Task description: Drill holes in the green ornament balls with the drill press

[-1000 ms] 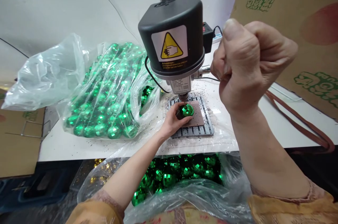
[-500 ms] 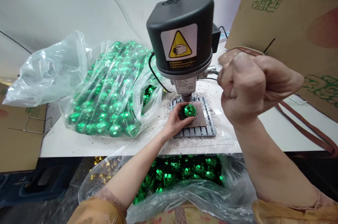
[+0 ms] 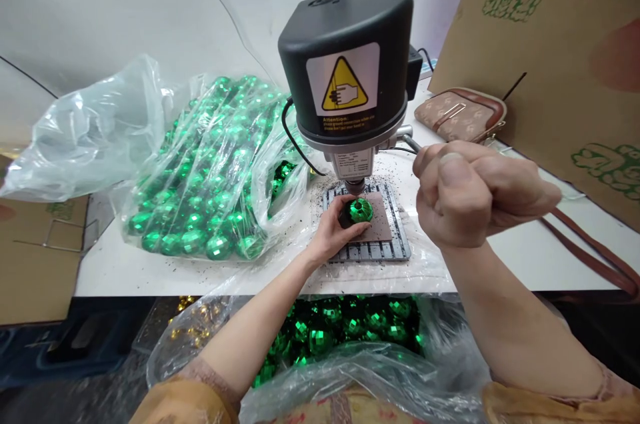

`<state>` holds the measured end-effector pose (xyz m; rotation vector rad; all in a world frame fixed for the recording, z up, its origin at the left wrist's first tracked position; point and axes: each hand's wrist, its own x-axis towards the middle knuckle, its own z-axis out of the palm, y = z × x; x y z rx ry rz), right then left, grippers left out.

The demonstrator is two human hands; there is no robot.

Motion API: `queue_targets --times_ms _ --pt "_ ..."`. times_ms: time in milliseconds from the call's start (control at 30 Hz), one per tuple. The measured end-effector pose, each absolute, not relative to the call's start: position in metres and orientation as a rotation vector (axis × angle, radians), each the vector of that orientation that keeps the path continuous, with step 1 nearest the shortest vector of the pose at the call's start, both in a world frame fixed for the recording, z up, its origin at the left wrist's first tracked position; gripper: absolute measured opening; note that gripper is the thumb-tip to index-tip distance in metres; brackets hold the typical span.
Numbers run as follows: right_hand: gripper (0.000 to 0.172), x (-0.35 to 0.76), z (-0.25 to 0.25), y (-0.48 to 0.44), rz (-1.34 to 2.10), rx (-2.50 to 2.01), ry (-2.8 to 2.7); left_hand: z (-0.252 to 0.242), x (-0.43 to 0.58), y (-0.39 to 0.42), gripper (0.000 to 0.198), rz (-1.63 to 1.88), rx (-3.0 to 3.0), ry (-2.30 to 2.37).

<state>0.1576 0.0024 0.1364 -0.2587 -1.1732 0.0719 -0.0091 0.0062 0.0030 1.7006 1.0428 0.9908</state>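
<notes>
My left hand (image 3: 332, 232) holds a shiny green mirror-faceted ball (image 3: 362, 211) between thumb and fingers. A hole or dent shows in the ball's upper side. Under it lies a flat brownish board (image 3: 383, 219) on the slotted metal base (image 3: 399, 243) of a bench drill press (image 3: 345, 71). The chuck (image 3: 355, 187) sits just above and behind the ball; whether the bit touches it I cannot tell. On the right, my right hand (image 3: 465, 197) is closed in a fist round the end of the press's feed lever (image 3: 412, 143), whose grip the fingers hide.
A clear plastic bag (image 3: 85, 131) full of green balls covers the table's left side. Below the front edge, another bag (image 3: 380, 364) holds more green balls. A patterned purse (image 3: 453, 114) and a cardboard box (image 3: 555, 71) stand right. Dark shavings dot the white table (image 3: 200, 277).
My right hand has moved down with the lever, and the purse behind it now shows. My left hand still holds the ball in about the same place.
</notes>
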Motion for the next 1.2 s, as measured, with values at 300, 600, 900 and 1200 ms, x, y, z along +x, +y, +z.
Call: queue_targets --times_ms 300,600,900,1200 --pt "0.048 0.159 0.129 0.006 0.009 -0.203 -1.214 0.003 -0.008 0.007 0.054 0.997 1.695 1.024" --pt "0.044 0.165 0.123 0.009 -0.04 -0.152 -1.274 -0.005 -0.009 0.009 0.058 1.016 1.681 1.02" --pt "0.047 0.157 0.145 -0.002 0.121 -0.374 -1.136 0.004 -0.005 0.005 0.057 1.021 1.686 1.065" --pt "0.042 0.158 0.193 0.015 0.238 -0.387 -1.113 0.025 -0.029 -0.051 0.045 1.243 1.918 1.29"
